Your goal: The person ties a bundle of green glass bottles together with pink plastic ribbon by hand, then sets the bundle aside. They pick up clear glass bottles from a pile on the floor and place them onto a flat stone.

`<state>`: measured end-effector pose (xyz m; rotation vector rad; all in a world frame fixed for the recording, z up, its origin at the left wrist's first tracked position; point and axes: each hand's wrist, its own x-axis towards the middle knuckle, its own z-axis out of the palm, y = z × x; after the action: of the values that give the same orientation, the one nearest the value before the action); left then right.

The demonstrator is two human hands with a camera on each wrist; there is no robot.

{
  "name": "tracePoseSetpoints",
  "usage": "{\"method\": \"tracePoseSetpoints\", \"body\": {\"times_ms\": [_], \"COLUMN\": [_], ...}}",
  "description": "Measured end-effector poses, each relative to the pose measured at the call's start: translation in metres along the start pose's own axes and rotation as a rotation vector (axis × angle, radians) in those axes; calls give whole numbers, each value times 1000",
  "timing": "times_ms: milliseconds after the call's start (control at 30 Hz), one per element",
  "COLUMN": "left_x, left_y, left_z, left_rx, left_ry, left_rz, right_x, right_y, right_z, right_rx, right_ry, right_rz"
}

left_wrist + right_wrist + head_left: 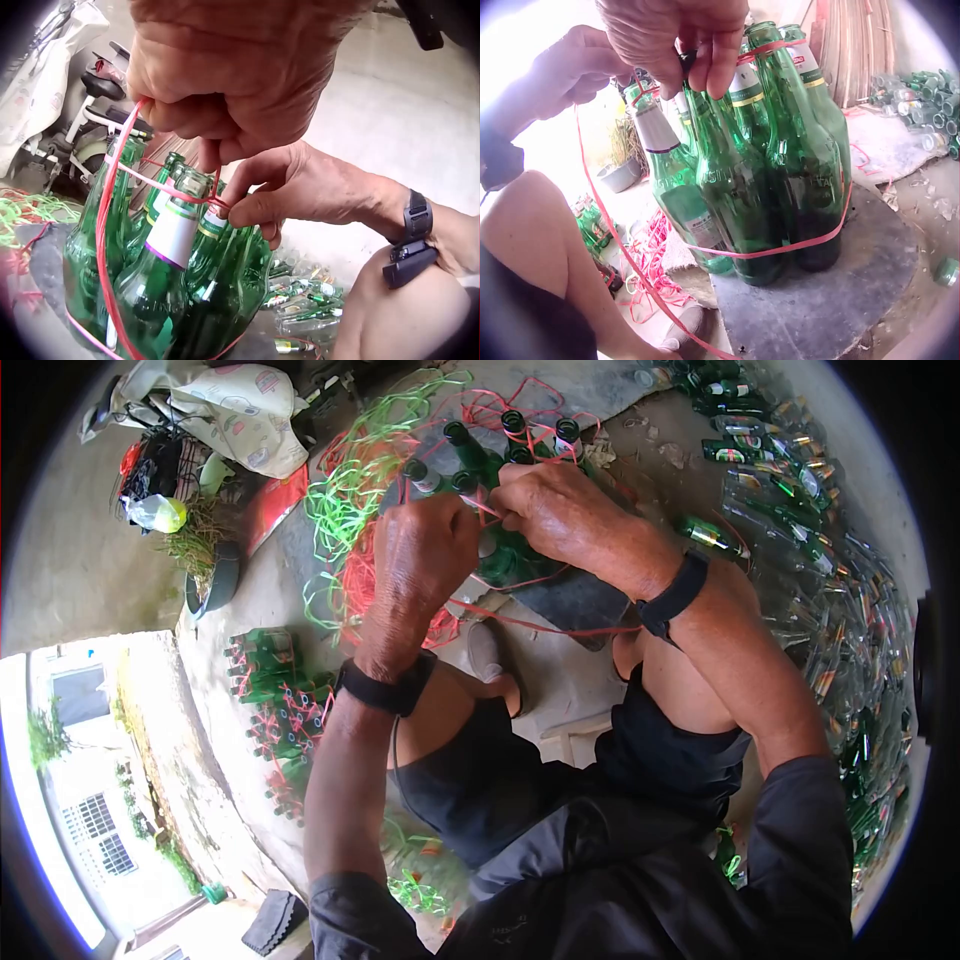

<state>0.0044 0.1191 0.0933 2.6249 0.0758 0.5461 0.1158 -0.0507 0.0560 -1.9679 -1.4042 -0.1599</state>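
Note:
Several green glass beer bottles (735, 195) stand upright in a tight cluster on a dark flat slab (870, 259). A red plastic strap (780, 250) circles their lower bodies, and more strap runs around the necks. My left hand (232, 67) grips the red strap in curled fingers just above the bottle tops; a long length of it hangs down beside the bottles. With thumb and fingertips, my right hand (289, 187) pinches the strap close to a bottle neck with a white label (172, 234). In the head view, the left hand (425, 555) and right hand (575, 520) partly hide the bottles.
Tangled green strapping (345, 510) and red strapping (358, 585) lie left of the slab. Many loose bottles (790, 510) cover the floor at right. Strapped bottle bundles (275, 705) stand at left. A planter (212, 595) is by the wall, and my shoe (487, 650) is near the slab.

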Motion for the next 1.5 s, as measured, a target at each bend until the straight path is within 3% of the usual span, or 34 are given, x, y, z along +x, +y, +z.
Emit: {"method": "tracePoseSetpoints", "body": {"times_ms": [467, 667, 1167, 1267, 1333, 1500], "left_x": [35, 32, -7, -13, -16, -29], "left_y": [-41, -42, -37, -39, -39, -32], "left_z": [1, -4, 11, 12, 15, 25], "left_rx": [-17, -114, 58, -110, -206, -395], "left_ry": [-247, -320, -54, -34, -22, 110], "left_rz": [-47, -225, -269, -330, -504, -583], "right_x": [0, 0, -3, -5, -5, -4], "right_y": [-2, -4, 1, 5, 5, 5], "right_z": [-6, -11, -12, -9, -10, -13], "right_rx": [35, 24, 80, 84, 84, 86], "right_ry": [-40, -89, -96, -91, -74, -112], "right_rz": [8, 37, 11, -12, -51, -31]}}
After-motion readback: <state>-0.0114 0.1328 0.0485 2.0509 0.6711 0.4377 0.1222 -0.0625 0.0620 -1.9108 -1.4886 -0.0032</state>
